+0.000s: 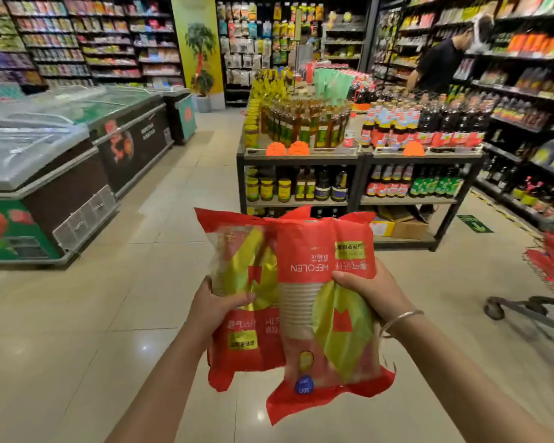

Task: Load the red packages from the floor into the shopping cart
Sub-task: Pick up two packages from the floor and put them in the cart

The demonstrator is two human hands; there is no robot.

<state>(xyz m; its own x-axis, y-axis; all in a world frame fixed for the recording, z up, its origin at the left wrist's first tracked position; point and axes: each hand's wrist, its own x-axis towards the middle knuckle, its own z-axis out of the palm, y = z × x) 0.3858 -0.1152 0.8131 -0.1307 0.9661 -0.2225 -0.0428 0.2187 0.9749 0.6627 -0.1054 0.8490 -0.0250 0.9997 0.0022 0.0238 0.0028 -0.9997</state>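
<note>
1. Freezers (77, 139) line the left side; the nearest one is cut off by the frame edge, and what lies under their glass lids is hard to make out.
2. The left hand (216, 306) grasps the left pack (243, 282) by its side edge, fingers curled round it; the fingertips are hidden behind the pack.
3. The left pack is red with a yellow-green panel, its print blurred. Its right part is hidden behind the other pack.
4. The right pack (327, 314) overlaps it in front. It is red film with a clear window showing a stack of paper cups, a yellow-green panel, and the word WEFOLEN printed upside down.
5. Both packs are held up in the air over the tiled floor (109, 314), in the middle of the aisle.
6. The right hand (370, 287) grasps the right pack at its right edge, thumb on the front; a bangle (400, 319) sits on the wrist.
7. A bottle stand (359, 174) is behind the packs.
8. A person (438, 65) at the far right shelves is blurred.
9. The cart (550, 270), well apart to the right, is cut off by the frame; red packs lie in it.
</note>
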